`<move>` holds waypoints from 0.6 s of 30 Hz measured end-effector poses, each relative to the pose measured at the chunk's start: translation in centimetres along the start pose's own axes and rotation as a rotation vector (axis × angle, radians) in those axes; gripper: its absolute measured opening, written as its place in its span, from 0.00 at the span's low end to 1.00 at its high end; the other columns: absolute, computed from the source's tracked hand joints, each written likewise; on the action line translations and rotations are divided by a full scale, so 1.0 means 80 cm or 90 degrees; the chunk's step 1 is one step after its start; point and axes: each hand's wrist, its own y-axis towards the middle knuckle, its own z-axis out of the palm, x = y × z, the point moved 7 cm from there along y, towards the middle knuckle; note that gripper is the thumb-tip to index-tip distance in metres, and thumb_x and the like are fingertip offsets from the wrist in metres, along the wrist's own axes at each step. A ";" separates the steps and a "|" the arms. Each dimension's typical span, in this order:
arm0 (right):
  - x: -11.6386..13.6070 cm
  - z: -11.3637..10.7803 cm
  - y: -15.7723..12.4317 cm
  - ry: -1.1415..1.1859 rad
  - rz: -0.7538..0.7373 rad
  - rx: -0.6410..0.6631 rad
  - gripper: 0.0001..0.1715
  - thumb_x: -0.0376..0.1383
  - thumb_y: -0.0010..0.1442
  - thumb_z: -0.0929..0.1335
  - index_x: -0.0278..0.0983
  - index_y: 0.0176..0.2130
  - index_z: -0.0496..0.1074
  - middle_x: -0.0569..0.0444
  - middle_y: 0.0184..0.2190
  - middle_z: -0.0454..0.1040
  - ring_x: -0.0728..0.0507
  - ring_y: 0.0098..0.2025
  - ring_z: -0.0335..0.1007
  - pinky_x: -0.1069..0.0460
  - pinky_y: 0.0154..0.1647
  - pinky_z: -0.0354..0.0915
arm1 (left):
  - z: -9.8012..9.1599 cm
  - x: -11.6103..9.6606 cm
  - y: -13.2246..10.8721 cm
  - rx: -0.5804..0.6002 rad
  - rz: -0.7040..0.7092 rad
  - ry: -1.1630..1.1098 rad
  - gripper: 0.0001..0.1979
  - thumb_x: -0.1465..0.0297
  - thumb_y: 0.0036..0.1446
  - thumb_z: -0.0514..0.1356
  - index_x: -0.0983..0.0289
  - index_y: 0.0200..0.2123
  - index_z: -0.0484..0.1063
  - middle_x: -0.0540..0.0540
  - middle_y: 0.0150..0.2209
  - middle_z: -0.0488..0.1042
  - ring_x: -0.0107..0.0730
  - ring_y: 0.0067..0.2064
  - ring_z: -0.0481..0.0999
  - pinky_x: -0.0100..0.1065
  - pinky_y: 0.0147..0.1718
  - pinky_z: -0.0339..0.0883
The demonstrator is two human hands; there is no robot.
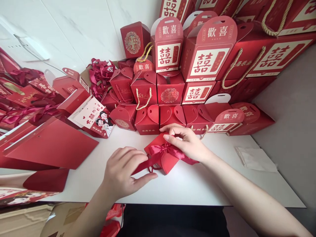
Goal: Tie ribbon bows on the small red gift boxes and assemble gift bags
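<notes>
A small red gift box (169,165) rests tilted on the white tabletop, a dark-red satin ribbon bow (163,149) tied at its top. My right hand (189,141) grips the box's far side, with thumb and index finger bent near the bow. At the left, my left hand (125,171) is by the box, thumb stretched apart from its bent fingers. One ribbon tail passes between that thumb and the fingers without a visible pinch. Thin dark-red cord loops hang at the box's left side. The right hand's fingertips are partly hidden behind the box.
Stacked red gift boxes (171,95) line the wall behind. A card-printed box (97,120) and large red bags (51,141) crowd the left, near a ribbon pile (100,74). A white packet (256,159) lies right on the tabletop (197,187). Cardboard (24,220) sits below the left edge.
</notes>
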 end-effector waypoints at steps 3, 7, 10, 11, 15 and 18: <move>0.002 -0.001 -0.001 -0.017 0.010 0.018 0.20 0.44 0.63 0.69 0.37 0.24 0.66 0.49 0.51 0.72 0.42 0.52 0.71 0.47 0.49 0.62 | 0.032 0.038 -0.012 0.165 -0.341 -0.220 0.21 0.59 0.66 0.52 0.64 0.30 0.77 0.55 0.28 0.79 0.35 0.30 0.77 0.34 0.29 0.67; 0.005 0.001 -0.003 -0.038 0.006 0.048 0.21 0.44 0.63 0.69 0.37 0.23 0.66 0.48 0.53 0.71 0.40 0.56 0.69 0.46 0.52 0.61 | 0.075 0.035 -0.032 0.384 -0.557 -0.537 0.23 0.56 0.64 0.54 0.65 0.28 0.80 0.56 0.29 0.80 0.35 0.31 0.78 0.31 0.28 0.66; 0.004 0.001 -0.004 -0.023 0.014 0.058 0.22 0.45 0.62 0.69 0.37 0.23 0.65 0.48 0.54 0.71 0.40 0.56 0.69 0.46 0.51 0.61 | 0.088 0.031 -0.033 0.393 -0.610 -0.653 0.17 0.57 0.59 0.61 0.64 0.30 0.79 0.56 0.31 0.81 0.31 0.33 0.78 0.28 0.29 0.65; 0.003 0.000 -0.004 -0.012 0.019 0.057 0.22 0.45 0.62 0.69 0.37 0.23 0.65 0.49 0.55 0.71 0.40 0.55 0.69 0.46 0.51 0.61 | 0.091 0.031 -0.034 0.387 -0.621 -0.671 0.17 0.56 0.59 0.61 0.64 0.30 0.79 0.56 0.31 0.81 0.30 0.31 0.77 0.28 0.28 0.64; 0.002 -0.003 -0.004 0.035 0.030 0.052 0.21 0.45 0.62 0.70 0.37 0.24 0.65 0.49 0.55 0.71 0.41 0.52 0.70 0.47 0.51 0.61 | 0.095 0.038 -0.037 0.333 -0.647 -0.702 0.18 0.57 0.60 0.60 0.66 0.29 0.77 0.57 0.29 0.80 0.30 0.30 0.77 0.28 0.25 0.63; 0.001 -0.006 -0.004 0.050 0.027 0.051 0.22 0.45 0.62 0.70 0.37 0.23 0.62 0.50 0.54 0.72 0.42 0.50 0.70 0.47 0.49 0.61 | 0.089 0.045 -0.033 0.278 -0.626 -0.697 0.17 0.59 0.61 0.60 0.66 0.28 0.77 0.55 0.29 0.79 0.31 0.33 0.77 0.28 0.29 0.67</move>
